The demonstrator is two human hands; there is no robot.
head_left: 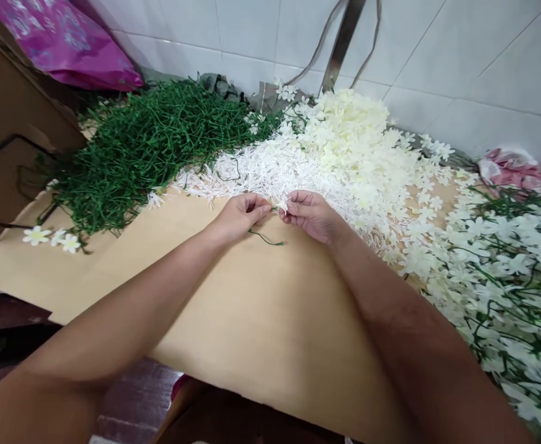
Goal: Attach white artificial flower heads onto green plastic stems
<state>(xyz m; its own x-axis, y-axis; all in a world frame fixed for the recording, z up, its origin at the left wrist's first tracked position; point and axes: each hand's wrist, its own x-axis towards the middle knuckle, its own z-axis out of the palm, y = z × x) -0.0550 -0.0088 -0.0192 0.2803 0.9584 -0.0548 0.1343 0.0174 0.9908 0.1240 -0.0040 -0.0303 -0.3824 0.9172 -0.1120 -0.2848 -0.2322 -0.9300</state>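
Observation:
My left hand (pixel 240 217) pinches a thin green plastic stem (pixel 264 238) that trails down onto the tan cardboard sheet (pixel 251 320). My right hand (pixel 311 214) pinches a small white artificial flower piece (pixel 282 205) at the stem's tip. Both hands meet at the near edge of a heap of white flower parts (pixel 279 169). Fingers of both hands are closed.
A pile of green stems (pixel 145 142) lies at the back left. Cream petals (pixel 353 135) are heaped at the back. Finished white flowers on stems (pixel 506 277) are massed at the right; a few (pixel 52 237) lie at the left. A purple bag (pixel 66 43) and white tiled wall (pixel 437 49) stand behind.

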